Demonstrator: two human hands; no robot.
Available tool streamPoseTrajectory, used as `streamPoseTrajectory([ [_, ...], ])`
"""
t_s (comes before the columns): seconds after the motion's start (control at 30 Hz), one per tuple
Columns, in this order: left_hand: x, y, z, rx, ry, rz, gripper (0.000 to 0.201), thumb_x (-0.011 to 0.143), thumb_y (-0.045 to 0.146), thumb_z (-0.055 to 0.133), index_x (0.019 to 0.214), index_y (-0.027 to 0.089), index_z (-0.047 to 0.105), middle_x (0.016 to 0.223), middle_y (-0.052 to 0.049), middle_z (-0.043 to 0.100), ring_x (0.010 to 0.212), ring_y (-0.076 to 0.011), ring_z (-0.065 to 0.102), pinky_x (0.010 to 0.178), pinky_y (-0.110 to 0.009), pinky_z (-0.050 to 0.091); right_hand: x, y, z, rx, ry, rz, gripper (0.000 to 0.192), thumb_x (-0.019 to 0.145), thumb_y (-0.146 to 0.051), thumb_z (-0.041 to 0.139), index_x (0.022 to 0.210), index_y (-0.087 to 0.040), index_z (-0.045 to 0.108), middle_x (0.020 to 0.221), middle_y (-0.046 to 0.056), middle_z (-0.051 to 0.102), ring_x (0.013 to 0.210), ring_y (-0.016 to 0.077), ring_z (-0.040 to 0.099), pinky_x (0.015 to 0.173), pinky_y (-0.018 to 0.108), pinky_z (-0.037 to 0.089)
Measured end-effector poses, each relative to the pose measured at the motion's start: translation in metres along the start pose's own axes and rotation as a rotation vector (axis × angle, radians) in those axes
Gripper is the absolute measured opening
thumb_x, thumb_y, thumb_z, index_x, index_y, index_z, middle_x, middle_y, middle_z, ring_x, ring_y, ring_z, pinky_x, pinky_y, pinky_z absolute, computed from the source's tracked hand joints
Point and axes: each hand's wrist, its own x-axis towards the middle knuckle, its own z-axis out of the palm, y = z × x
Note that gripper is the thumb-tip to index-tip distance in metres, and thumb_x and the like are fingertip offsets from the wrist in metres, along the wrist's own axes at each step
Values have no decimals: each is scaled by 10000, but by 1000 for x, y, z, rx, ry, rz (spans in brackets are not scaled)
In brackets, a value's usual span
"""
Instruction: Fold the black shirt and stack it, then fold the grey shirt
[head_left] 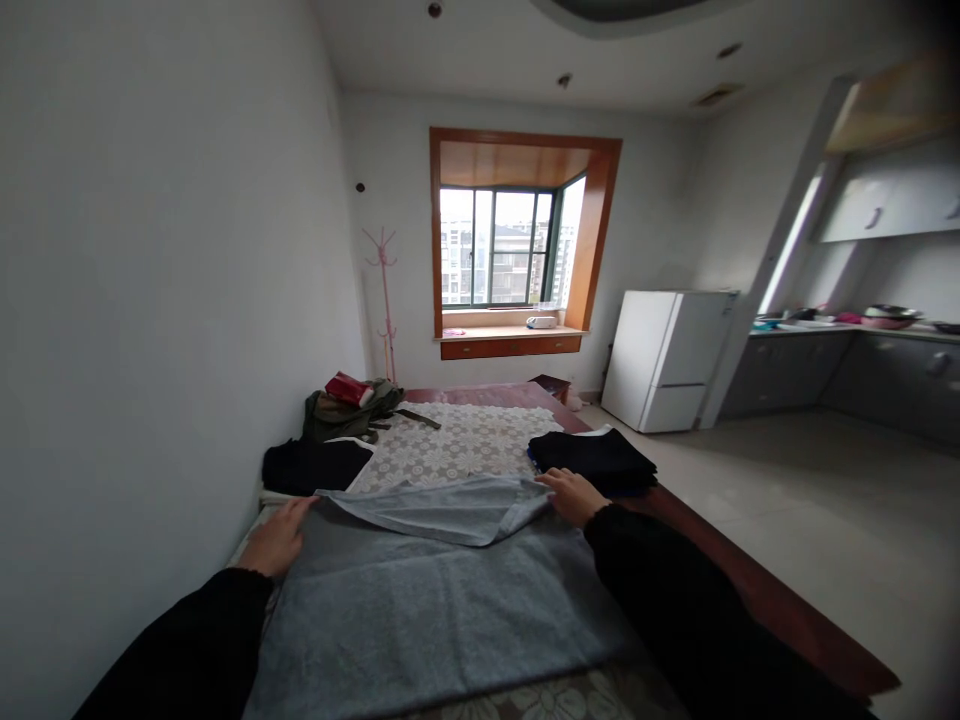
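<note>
A grey piece of cloth (pixel 442 610), perhaps a garment, lies spread over the near part of the table, its far edge lifted and turned back in a loose flap. At the far left corner of this cloth, my left hand (pixel 277 537) pinches the edge. My right hand (pixel 574 497) grips the far right corner between thumb and fingers, close beside a stack of folded dark clothes (pixel 592 460). Another dark folded garment (pixel 315 465) lies beyond my left hand. Both arms are in black sleeves.
A lace-patterned tablecloth (pixel 450 440) covers much of the dark red table (pixel 750 580). An olive backpack (pixel 337 412) with a red packet (pixel 349 388) sits at the back left, near the wall. Beyond stand a pink coat rack (pixel 385 290) and a white fridge (pixel 645 350).
</note>
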Motion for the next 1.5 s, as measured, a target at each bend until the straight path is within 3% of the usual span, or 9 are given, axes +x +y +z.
streamPoseTrajectory([
  [0.1,20,-5,11,4,27,0,609,774,185,500,1381,239,514,1390,-95,583,1264,-249,576,1097,-403,418,34,1,16,-142,-81,-47,530,819,-92,544,1290,-321,629,1321,81,610,1146,256,562,929,379,428],
  [0.2,33,-11,17,-33,66,7,530,862,250,435,1388,229,498,1399,-109,558,1269,-246,565,1077,-392,431,55,5,27,-139,-127,-95,486,780,-110,612,1203,-340,670,1277,60,613,1127,252,564,917,372,422],
  [0.37,52,-22,19,-94,21,-1,277,857,304,459,1035,241,662,1112,-80,688,1055,-244,659,943,-370,490,75,24,29,-49,-124,-67,209,751,-220,718,958,-248,702,1115,70,642,1025,248,610,826,314,446],
  [0.63,68,-38,27,-216,68,-110,232,806,419,509,874,242,642,868,-40,733,881,-245,692,835,-356,507,82,83,20,193,-26,165,106,838,-199,573,894,-205,662,798,11,689,757,167,643,690,249,455],
  [0.77,72,-45,37,-311,140,-199,268,744,433,552,890,220,623,891,-62,745,874,-243,706,821,-356,540,85,95,31,295,18,307,154,816,-136,552,925,-193,645,808,10,702,715,141,654,653,222,475],
  [0.93,71,-53,45,-426,158,-280,404,718,515,607,960,193,637,877,-75,768,859,-246,735,797,-358,572,88,91,50,387,63,394,275,805,-235,638,1067,-152,637,918,54,706,815,165,669,711,238,497],
  [1.1,68,-53,41,-502,128,-319,430,606,585,689,799,201,670,793,-80,775,837,-279,740,766,-366,575,88,84,55,474,74,428,377,649,-215,772,1010,-177,670,719,-16,669,707,169,651,634,241,478],
  [1.3,64,-36,30,-615,179,-340,432,575,590,691,768,206,649,726,-56,747,775,-272,726,731,-363,566,84,80,42,637,159,428,146,659,-238,716,781,-193,650,656,-22,649,678,165,642,630,253,487],
  [1.5,38,-1,-7,-756,278,-333,504,670,638,653,919,200,629,779,-37,741,782,-228,700,698,-327,560,51,59,11,895,260,353,243,748,-387,630,918,-221,579,762,-2,678,653,161,629,562,259,486],
])
